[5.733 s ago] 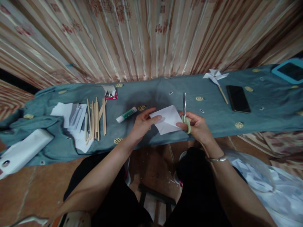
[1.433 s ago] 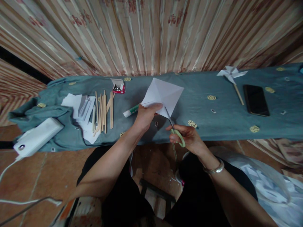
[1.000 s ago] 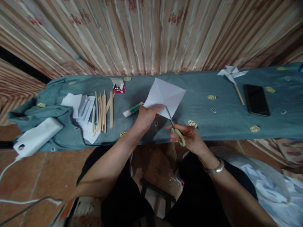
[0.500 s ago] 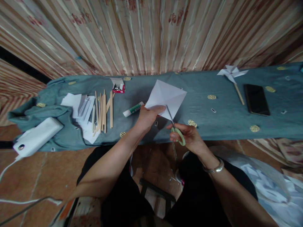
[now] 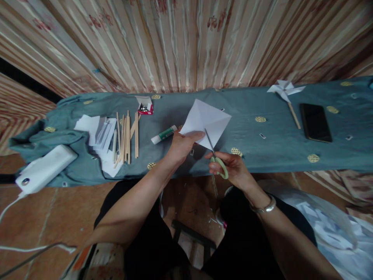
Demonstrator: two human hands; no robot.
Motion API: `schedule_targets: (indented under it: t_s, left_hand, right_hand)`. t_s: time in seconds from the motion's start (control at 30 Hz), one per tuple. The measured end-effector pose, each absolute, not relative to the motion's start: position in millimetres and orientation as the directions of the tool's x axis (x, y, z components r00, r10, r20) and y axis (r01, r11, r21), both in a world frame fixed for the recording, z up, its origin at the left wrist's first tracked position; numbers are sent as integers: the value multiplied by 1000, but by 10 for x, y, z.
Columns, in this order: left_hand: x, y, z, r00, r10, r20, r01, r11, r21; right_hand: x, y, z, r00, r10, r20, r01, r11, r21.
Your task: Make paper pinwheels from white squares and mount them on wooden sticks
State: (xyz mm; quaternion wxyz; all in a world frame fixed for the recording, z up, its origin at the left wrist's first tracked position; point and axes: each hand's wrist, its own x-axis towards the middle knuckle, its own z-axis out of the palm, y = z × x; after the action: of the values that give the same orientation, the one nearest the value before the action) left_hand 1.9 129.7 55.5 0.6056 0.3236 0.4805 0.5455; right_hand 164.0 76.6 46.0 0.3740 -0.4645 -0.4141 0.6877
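Observation:
A square of white paper (image 5: 208, 118) with fold creases is held up over the cloth. My left hand (image 5: 186, 144) pinches its lower left side, thumb on top and fingers beneath. My right hand (image 5: 231, 167) grips a pair of scissors (image 5: 223, 169) by the pale green handles. The scissor blades lie along the lower corner of the paper, pointing toward its middle. Just left of the paper rests a green and white glue stick (image 5: 163, 135), partly behind my left hand.
A blue-green cloth (image 5: 279, 147) covers the narrow table. Leftward lie wooden sticks (image 5: 128, 136), paper pieces (image 5: 103, 134), an open small box (image 5: 145, 105) of shiny bits and a white device (image 5: 46, 169). To the right are a paper pinwheel (image 5: 285, 91) and a phone (image 5: 315, 122).
The paper has shifted very slightly to the right and turned a little with my left hand. The scissors and my right hand stay nearly in place.

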Motion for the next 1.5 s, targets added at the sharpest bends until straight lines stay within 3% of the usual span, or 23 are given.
schedule_targets:
  t_s: [1.07, 1.5]
  left_hand:
    - [27, 1290, 559, -67, 962, -263, -340, 226, 913]
    - [-103, 1408, 630, -135, 969, -205, -369, 143, 919]
  right_hand:
    - [1605, 774, 485, -247, 900, -359, -155, -402, -902]
    - [1712, 772, 530, -389, 872, -296, 49, -302, -952]
